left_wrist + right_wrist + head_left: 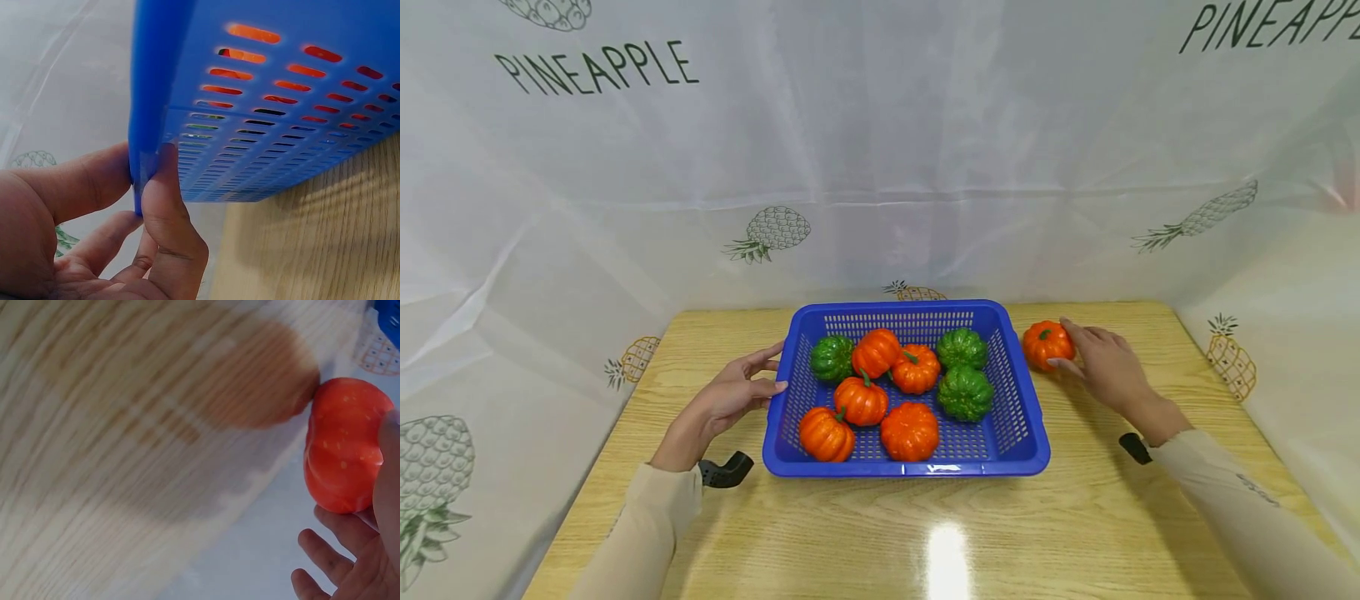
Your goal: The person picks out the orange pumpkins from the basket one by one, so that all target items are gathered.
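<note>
Right hand (1105,368) grips orange pumpkin (1045,345), right of blue basket (906,469); left hand (736,393) pinches basket's left rim. Wooden table (820,533) under basket, pineapple-printed sheet (880,142) behind. We see sleeves (643,529) cut off.

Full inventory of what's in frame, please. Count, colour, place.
Basket: 1, blue, on the table
Orange pumpkins: 5, orange, in the basket
Green pumpkins: 3, green, in the basket, one left, two right
Loose pumpkin: 1, orange, outside the basket's right side, in the right hand
Table: 1, light wood, under the basket
Sheeting: white, pineapple prints, behind and beside the table
Reddish blur: 1, far right, unclear what
Black wrist pieces: 2, black, one per wrist
Sleeves: 2, beige, on both arms
Left hand: 1, bare, gripping the basket's left rim
Right hand: 1, bare, holding the loose pumpkin
</note>
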Demonstrator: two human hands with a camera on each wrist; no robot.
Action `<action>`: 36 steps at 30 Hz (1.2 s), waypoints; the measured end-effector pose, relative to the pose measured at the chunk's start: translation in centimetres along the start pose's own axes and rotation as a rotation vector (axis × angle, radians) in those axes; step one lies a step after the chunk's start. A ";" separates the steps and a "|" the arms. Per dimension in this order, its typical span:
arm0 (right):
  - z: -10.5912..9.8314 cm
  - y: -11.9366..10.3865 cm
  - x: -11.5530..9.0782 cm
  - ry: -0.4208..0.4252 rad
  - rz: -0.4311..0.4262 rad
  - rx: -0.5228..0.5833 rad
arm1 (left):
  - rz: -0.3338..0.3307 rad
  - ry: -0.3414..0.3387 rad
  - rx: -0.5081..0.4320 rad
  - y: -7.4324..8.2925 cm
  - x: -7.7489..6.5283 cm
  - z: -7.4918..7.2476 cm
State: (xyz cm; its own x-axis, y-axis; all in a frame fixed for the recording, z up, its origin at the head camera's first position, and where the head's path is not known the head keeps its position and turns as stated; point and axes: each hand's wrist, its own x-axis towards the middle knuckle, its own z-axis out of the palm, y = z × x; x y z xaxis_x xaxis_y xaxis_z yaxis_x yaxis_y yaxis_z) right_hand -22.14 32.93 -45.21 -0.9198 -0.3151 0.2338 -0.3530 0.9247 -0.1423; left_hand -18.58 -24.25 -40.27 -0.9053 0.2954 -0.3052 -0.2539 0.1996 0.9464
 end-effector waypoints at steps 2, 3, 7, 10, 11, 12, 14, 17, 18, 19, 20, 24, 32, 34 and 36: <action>0.2 0.0 0.1 -0.006 0.005 -0.001 | 0.001 -0.002 -0.003 0.0 0.0 0.0; 0.3 0.0 0.1 -0.008 0.007 -0.005 | 0.002 -0.004 -0.006 -0.1 0.0 0.0; 0.6 0.0 0.4 -0.011 0.012 -0.029 | 0.005 -0.007 -0.019 -0.1 0.0 -0.1; 0.8 0.1 0.5 -0.005 0.014 -0.068 | 0.005 -0.005 -0.018 -0.1 0.0 -0.1; 0.8 0.1 0.5 -0.007 0.017 -0.084 | 0.005 -0.003 -0.016 -0.1 0.0 -0.1; 0.9 0.1 0.5 -0.009 0.020 -0.100 | 0.005 -0.003 -0.015 -0.1 0.0 -0.1; 1.0 0.2 0.5 -0.022 0.031 -0.121 | 0.005 -0.001 -0.013 -0.1 0.0 -0.1; 1.1 0.3 0.5 -0.041 0.043 -0.138 | 0.007 -0.001 -0.012 -0.1 0.0 0.0; 1.1 0.4 0.5 -0.047 0.047 -0.142 | 0.007 -0.001 -0.012 -0.1 0.0 0.0; 1.2 0.4 0.5 -0.055 0.053 -0.144 | 0.007 -0.001 -0.012 -0.1 0.0 0.0; 1.2 0.5 0.5 -0.061 0.056 -0.147 | 0.008 -0.002 -0.011 0.0 0.0 0.0; 1.1 0.6 0.6 -0.092 0.072 -0.148 | 0.007 -0.003 -0.011 -0.1 0.0 -0.1; -1.2 0.0 0.7 -0.080 0.078 -0.144 | 0.012 -0.013 -0.019 -0.3 0.1 -0.1; -2.2 -0.6 0.9 -0.036 0.055 -0.144 | 0.011 -0.009 -0.018 -0.3 0.0 -0.2; -3.3 -1.5 1.2 0.005 0.027 -0.143 | 0.009 -0.004 -0.017 -0.2 0.0 -0.2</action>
State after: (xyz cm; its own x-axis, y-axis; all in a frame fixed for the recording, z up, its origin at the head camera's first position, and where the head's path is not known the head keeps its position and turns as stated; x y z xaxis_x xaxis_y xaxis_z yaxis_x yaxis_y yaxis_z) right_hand -22.17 31.88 -41.53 -0.9277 -0.2885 0.2368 -0.2994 0.9541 -0.0103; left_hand -18.60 -24.44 -40.47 -0.9063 0.3008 -0.2969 -0.2515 0.1806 0.9509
